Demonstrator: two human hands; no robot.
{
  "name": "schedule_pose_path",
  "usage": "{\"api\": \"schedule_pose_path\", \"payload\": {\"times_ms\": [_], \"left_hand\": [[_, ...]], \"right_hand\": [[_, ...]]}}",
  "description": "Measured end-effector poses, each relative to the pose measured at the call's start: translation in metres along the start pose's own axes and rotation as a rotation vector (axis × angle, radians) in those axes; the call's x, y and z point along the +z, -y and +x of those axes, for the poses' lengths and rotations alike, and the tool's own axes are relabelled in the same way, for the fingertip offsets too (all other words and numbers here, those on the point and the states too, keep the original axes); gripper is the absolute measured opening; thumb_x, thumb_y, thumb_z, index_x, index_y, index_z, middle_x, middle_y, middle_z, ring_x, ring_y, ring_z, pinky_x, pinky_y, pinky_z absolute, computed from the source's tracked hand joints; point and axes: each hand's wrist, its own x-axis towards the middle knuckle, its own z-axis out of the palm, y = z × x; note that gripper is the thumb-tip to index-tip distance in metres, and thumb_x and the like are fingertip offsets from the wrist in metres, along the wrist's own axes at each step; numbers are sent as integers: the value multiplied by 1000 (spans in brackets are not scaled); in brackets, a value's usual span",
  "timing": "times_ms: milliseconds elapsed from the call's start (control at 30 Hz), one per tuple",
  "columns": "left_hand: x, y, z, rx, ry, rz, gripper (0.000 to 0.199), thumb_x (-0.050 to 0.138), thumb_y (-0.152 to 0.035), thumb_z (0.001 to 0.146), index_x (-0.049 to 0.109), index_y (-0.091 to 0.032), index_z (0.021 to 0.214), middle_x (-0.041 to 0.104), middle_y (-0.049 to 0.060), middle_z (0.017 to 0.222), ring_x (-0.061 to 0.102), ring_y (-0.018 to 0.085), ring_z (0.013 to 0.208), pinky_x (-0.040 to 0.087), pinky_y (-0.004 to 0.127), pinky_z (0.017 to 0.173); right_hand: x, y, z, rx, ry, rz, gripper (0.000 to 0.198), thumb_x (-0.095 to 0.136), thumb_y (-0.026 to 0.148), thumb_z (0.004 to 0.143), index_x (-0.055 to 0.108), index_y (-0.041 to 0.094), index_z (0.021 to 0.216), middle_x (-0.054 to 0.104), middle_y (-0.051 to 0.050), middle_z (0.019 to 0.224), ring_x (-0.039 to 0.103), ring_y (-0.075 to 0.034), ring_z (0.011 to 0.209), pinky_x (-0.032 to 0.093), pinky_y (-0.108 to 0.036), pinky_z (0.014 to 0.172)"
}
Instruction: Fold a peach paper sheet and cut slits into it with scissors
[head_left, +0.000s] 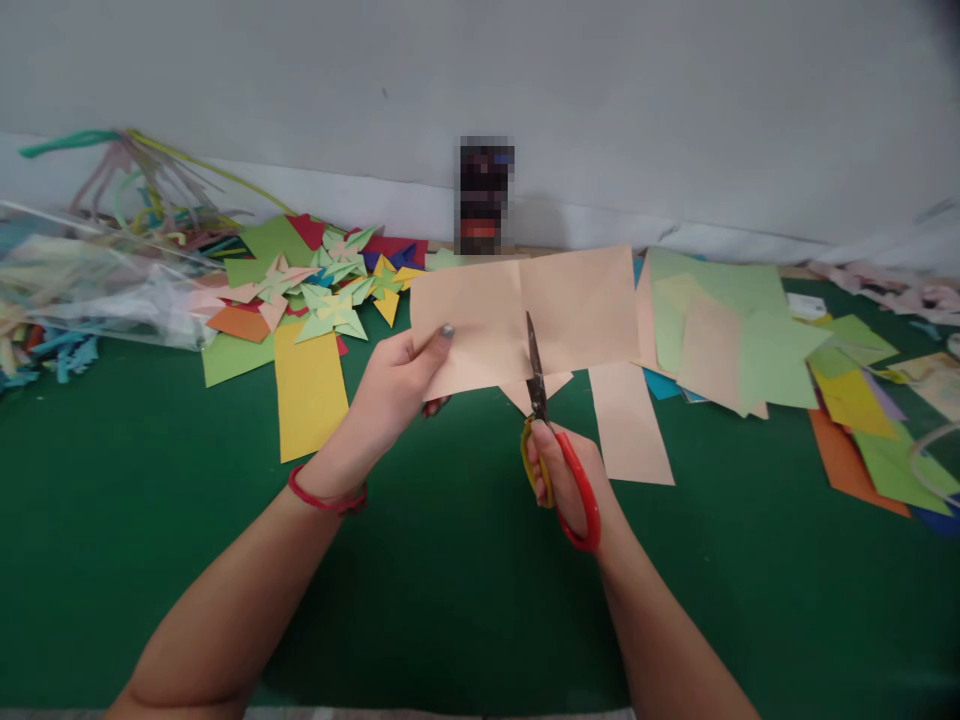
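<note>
A wide peach sheet of paper (581, 305) with an upright crease near its middle is held up above the table. My left hand (409, 375) pinches its left part, thumb on top and fingers beneath. My right hand (570, 465) grips a pair of scissors (537, 375) with one red and one yellow handle loop. The blades point up along the crease at the sheet's lower edge, one blade lying in front of the paper. Under the sheet, a peach strip (634, 430) and a small peach corner of paper show on the table.
Folded paper stars (334, 305) and a yellow paper strip (311, 390) lie left on the green table (450, 600). A clear plastic bag (135, 290) of scraps stands far left. Green sheets (780, 340) and mixed coloured papers (862, 400) lie right. A pixelated dark object (482, 195) stands by the wall.
</note>
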Motion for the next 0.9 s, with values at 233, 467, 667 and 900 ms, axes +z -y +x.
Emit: {"api": "schedule_pose_path", "payload": {"times_ms": [233, 467, 667, 900], "left_hand": [[0, 1, 0, -11, -3, -11, 31, 54, -38, 82, 44, -19, 60, 44, -4, 41, 38, 7, 31, 28, 19, 30], [0, 1, 0, -43, 9, -5, 31, 53, -40, 82, 46, -19, 60, 45, -4, 41, 38, 7, 32, 28, 20, 31], [1, 2, 1, -36, -5, -28, 31, 54, -39, 82, 46, -18, 60, 44, -4, 42, 38, 7, 32, 28, 19, 31], [0, 3, 2, -35, -2, -29, 31, 53, -38, 82, 47, -18, 60, 45, -4, 42, 38, 7, 32, 28, 19, 30]], "right_hand": [[0, 1, 0, 20, -11, 6, 48, 46, 64, 78, 43, 20, 60, 40, 6, 46, 39, -7, 32, 35, -20, 32], [0, 1, -1, 19, -6, 23, 47, 47, 63, 78, 43, 20, 60, 38, 6, 44, 38, -7, 32, 32, -19, 30], [0, -1, 0, 39, -8, 38, 47, 49, 63, 77, 42, 20, 59, 38, 6, 45, 36, -6, 31, 30, -19, 29], [1, -1, 0, 43, -25, 48, 47, 50, 63, 76, 41, 20, 59, 36, 7, 44, 34, -6, 29, 28, -19, 28]]}}
